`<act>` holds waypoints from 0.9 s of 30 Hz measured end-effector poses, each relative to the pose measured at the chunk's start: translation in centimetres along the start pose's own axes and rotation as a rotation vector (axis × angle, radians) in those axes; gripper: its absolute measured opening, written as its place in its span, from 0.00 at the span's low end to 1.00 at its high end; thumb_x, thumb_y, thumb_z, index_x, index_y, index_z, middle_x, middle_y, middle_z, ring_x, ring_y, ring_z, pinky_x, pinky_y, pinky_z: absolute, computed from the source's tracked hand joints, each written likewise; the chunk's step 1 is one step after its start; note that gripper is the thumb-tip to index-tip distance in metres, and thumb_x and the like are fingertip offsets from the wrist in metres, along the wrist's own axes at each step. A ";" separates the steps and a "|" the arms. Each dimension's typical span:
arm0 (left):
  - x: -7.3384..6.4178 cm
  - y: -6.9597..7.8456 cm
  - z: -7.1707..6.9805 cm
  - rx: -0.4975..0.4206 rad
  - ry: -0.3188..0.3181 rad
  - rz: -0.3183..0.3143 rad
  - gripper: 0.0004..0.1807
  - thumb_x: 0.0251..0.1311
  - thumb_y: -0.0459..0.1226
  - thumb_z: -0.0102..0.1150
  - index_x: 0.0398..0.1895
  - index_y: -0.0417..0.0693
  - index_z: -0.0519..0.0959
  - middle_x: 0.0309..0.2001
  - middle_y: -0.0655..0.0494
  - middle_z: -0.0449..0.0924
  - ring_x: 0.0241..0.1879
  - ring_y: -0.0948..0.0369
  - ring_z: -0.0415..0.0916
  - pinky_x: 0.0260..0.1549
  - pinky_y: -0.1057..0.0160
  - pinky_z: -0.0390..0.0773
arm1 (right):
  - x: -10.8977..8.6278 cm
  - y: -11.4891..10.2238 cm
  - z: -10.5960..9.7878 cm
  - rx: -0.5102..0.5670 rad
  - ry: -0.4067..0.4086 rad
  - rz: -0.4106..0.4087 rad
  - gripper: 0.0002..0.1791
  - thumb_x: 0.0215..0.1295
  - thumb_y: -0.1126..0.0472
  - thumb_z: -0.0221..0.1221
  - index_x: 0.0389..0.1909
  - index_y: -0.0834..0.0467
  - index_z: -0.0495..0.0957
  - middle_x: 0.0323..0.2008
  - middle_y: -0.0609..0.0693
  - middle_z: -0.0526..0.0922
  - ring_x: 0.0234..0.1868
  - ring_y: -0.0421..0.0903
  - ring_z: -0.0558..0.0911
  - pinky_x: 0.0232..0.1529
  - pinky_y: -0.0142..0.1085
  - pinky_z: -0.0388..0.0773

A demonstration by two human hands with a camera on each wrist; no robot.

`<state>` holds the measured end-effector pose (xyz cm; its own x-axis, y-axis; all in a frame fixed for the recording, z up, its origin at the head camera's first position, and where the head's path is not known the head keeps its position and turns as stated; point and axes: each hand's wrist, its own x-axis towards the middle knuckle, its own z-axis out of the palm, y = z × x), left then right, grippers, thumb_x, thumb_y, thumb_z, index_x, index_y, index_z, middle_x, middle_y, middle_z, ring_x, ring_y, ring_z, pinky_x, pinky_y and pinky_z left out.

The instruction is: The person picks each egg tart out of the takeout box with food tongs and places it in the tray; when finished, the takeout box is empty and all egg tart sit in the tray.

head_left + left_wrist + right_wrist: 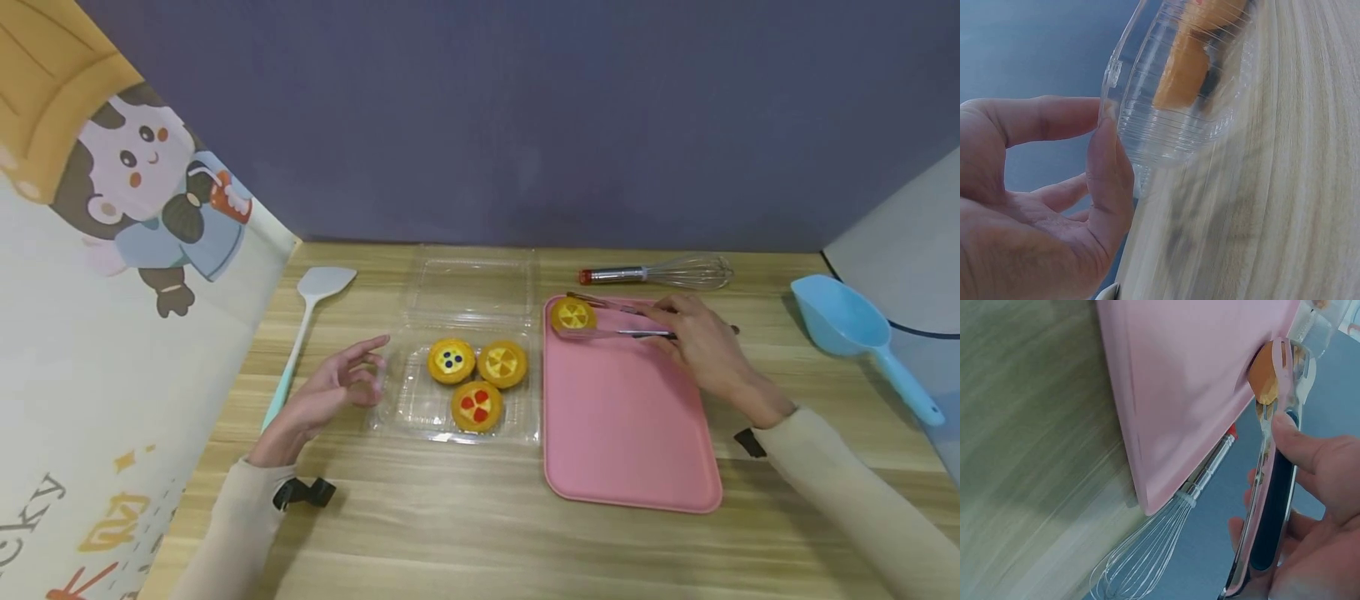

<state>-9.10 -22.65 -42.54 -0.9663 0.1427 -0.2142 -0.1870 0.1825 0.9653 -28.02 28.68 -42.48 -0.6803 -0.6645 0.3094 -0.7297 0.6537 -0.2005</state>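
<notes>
My right hand (701, 346) holds metal tongs (1270, 519) with dark grips. The tongs' tips lie on either side of a tart (573, 314) with yellow wedge topping, at the far left corner of a pink tray (626, 425). With thumb and forefinger, my left hand (330, 393) pinches the left rim of a clear plastic container (1113, 81), whose lid (472, 283) is laid back. Inside it sit a tart with blue dots (451, 361), another with yellow wedges (502, 364) and one with red pieces (477, 407).
A whisk (675, 273) lies behind the tray. To the right is a light blue scoop (847, 321), and a white spatula (318, 283) with a mint handle lies at the left. A dark blue panel (525, 125) stands along the table's back edge.
</notes>
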 end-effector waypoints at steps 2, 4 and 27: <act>0.0 0.0 0.0 0.000 0.002 0.000 0.50 0.54 0.19 0.59 0.83 0.40 0.52 0.58 0.46 0.71 0.43 0.65 0.78 0.43 0.69 0.86 | 0.1 -0.1 0.0 -0.002 -0.003 -0.001 0.28 0.63 0.66 0.70 0.65 0.63 0.80 0.51 0.64 0.82 0.50 0.63 0.79 0.43 0.58 0.81; 0.0 0.0 0.1 0.001 0.004 -0.001 0.50 0.54 0.19 0.59 0.83 0.40 0.53 0.58 0.46 0.71 0.43 0.65 0.78 0.43 0.69 0.86 | 0.1 -0.2 0.0 -0.006 -0.010 0.001 0.28 0.63 0.66 0.70 0.65 0.63 0.79 0.51 0.64 0.82 0.51 0.63 0.79 0.44 0.59 0.81; -0.1 0.1 0.1 -0.013 0.004 -0.004 0.50 0.55 0.18 0.57 0.83 0.41 0.52 0.59 0.44 0.70 0.43 0.65 0.79 0.46 0.67 0.87 | -0.1 -0.6 -0.2 0.037 0.014 0.029 0.35 0.58 0.69 0.73 0.69 0.60 0.77 0.52 0.64 0.81 0.52 0.63 0.78 0.48 0.60 0.77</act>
<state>-9.00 -22.53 -42.45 -0.9663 0.1380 -0.2172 -0.1929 0.1703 0.9663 -27.49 28.39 -42.22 -0.7003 -0.6400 0.3161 -0.7119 0.6588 -0.2434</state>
